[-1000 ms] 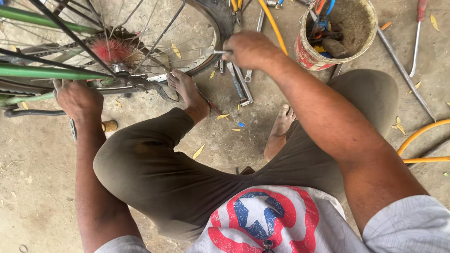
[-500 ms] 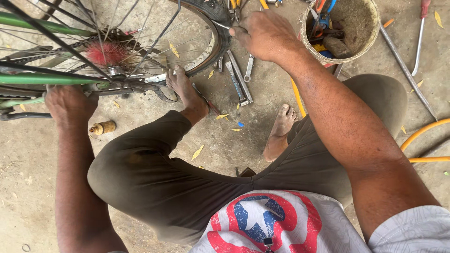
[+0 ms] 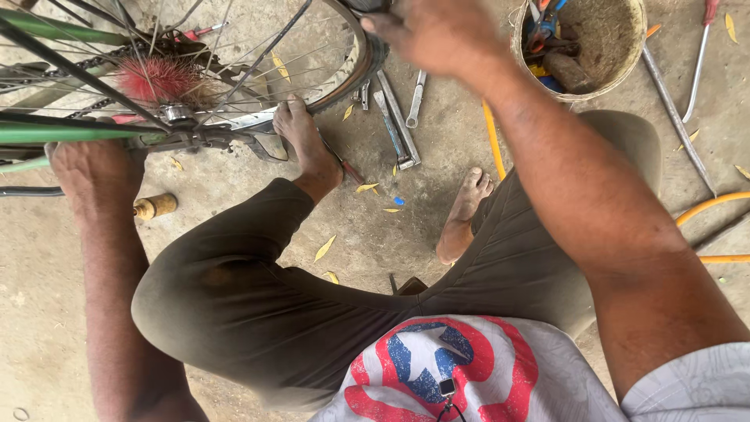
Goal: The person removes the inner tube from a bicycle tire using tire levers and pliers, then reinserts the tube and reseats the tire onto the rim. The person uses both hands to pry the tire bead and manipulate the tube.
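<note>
Right hand [image 3: 437, 35] clamps the bicycle wheel's tyre [image 3: 373, 55] at top centre, left hand [image 3: 94, 168] closed on the green frame tube [image 3: 70, 133] at left — bare toes [image 3: 293, 117] against the spokes [image 3: 305, 59] could get nipped if it spins.

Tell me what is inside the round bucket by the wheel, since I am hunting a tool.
In the worn round bucket lie blue-and-orange-handled pliers and a dark cylindrical piece. The right hand and forearm cover its left rim; anything under these items is hidden.
</note>
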